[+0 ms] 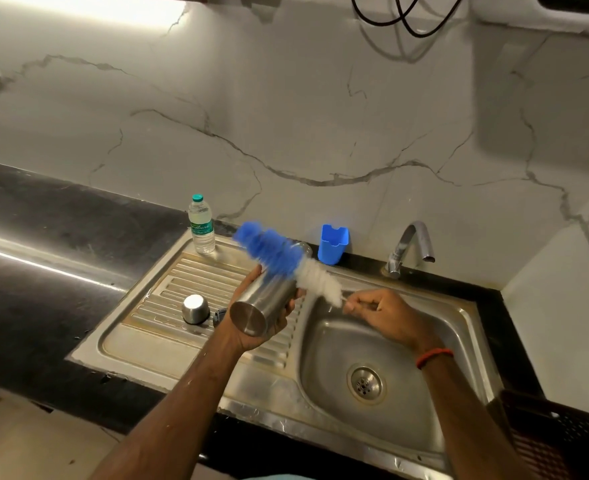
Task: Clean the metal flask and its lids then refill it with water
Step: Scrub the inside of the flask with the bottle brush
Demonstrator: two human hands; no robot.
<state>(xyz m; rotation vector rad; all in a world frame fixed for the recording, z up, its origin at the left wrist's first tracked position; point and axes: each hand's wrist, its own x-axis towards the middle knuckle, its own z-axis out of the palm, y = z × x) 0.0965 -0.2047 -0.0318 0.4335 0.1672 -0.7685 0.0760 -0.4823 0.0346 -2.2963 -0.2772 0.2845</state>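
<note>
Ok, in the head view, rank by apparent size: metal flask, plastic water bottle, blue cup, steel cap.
1. metal flask, though nearest the camera
2. plastic water bottle and blue cup: too alike to rank
3. steel cap, smallest

brushed metal flask [268, 303], fluffy blue-and-white brush [286, 261], seemingly bristly, dull steel sink [383, 341], clear plastic bottle [202, 225]

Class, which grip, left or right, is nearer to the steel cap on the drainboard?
Left. The left grip, holding the flask, is just right of the steel cap; the right grip, pinching the brush, is farther right over the basin.
</note>
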